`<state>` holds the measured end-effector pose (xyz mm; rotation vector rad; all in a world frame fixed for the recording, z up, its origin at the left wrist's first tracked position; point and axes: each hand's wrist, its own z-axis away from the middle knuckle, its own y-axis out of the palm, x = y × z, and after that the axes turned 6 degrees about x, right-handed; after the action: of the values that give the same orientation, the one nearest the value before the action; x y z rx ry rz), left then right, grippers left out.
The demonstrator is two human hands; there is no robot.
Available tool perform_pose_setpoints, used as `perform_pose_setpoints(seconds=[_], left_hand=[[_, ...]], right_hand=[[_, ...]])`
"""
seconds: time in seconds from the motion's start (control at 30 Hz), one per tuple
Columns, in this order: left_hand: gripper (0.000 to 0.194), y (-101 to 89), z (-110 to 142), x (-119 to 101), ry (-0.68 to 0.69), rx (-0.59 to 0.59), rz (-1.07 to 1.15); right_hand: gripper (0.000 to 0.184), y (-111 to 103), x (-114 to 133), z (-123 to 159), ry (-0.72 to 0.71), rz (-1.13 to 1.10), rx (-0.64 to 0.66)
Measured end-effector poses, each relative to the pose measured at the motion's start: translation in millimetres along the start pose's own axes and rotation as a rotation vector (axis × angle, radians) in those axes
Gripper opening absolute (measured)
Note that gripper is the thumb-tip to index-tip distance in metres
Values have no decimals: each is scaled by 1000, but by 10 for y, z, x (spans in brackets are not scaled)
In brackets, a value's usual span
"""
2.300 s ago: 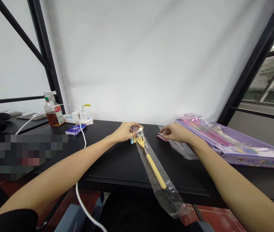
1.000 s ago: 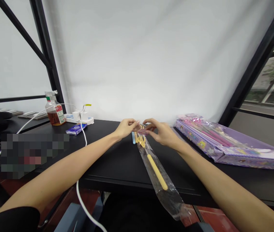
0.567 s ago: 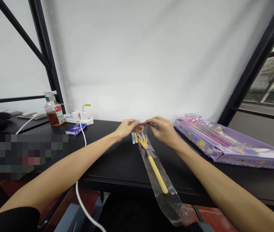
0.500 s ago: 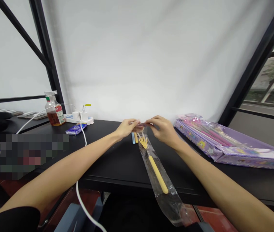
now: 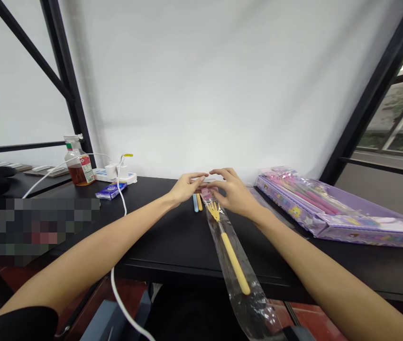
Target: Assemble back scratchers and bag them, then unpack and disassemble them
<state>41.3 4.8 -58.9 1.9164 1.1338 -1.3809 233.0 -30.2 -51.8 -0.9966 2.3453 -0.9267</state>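
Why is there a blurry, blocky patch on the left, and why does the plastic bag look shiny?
Head view: the blocky patch is a pixelated mosaic laid over the black table; the long clear plastic bag holding the yellow hand-shaped back scratcher catches pale glare; the wide lens bends the black frame bars.

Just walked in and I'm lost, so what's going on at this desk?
A person has both hands at the top end of a clear plastic sleeve holding a yellow back scratcher. The left hand and right hand pinch a small pink tag there. The sleeve's lower end hangs over the black desk edge.
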Motion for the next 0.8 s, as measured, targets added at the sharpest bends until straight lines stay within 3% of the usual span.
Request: perform_pose_setpoints(seconds=[0.27, 0.43, 0.53, 0.63, 0.73, 0.8], left_hand=[[37, -5, 9, -15, -19, -9, -27], [42, -48, 6, 28, -12, -4, -164], [47, -89, 5, 53, -20, -5, -244], [28, -108, -2, 46, -42, -56, -294], [19, -104, -14, 27, 32, -91, -239], [22, -89, -16, 20, 83, -114, -177]], right_hand=[[18, 71, -72, 35, 129, -195, 112], [34, 30, -96, 53, 374, -395, 181], [29, -48, -72, 54, 575, -515, 335], [38, -144, -18, 49, 725, -612, 595], [44, -202, 42, 43, 682, -755, 764], [41, -203, 74, 36, 663, -867, 750]])
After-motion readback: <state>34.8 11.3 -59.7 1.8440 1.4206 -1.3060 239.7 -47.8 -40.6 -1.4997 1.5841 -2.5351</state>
